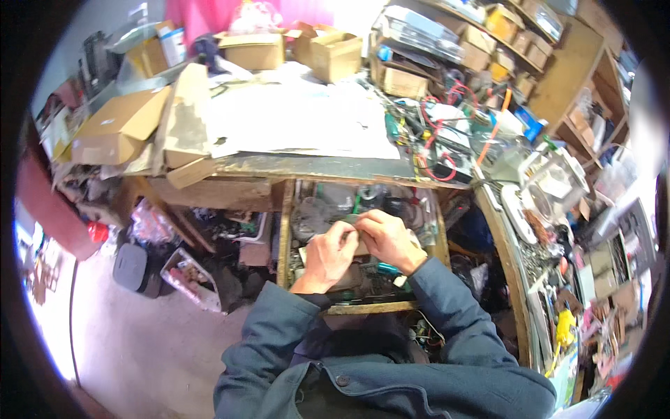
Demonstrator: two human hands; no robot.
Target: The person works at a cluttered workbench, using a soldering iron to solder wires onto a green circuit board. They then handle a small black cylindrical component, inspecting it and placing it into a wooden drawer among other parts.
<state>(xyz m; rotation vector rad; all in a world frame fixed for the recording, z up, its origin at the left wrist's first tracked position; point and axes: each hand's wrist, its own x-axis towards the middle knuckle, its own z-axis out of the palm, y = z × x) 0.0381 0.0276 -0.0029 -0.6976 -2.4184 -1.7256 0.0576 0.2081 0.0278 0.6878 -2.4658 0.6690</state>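
Both hands meet over an open wooden drawer (pixel 285 241) full of small parts. My left hand (pixel 330 255) is closed, its thumb and fingertips pinched together. Beside it, almost touching, my right hand (pixel 388 241) is closed too, with the fingers curled inward. A small greenish thing shows at the fingertips, but its kind is hidden by the hands. Beneath them the drawer holds a jumble of dark and grey pieces, including a teal cylinder (pixel 386 268) close to the right wrist.
Behind the drawer stands a workbench with large white sheets (pixel 293 119) and open cardboard boxes (pixel 251 52). Red test leads (pixel 440 164) and tools clutter its right side. A side bench with a yellow tool (pixel 565 327) runs along the right. On the floor at left sits a dark bin (pixel 132 269).
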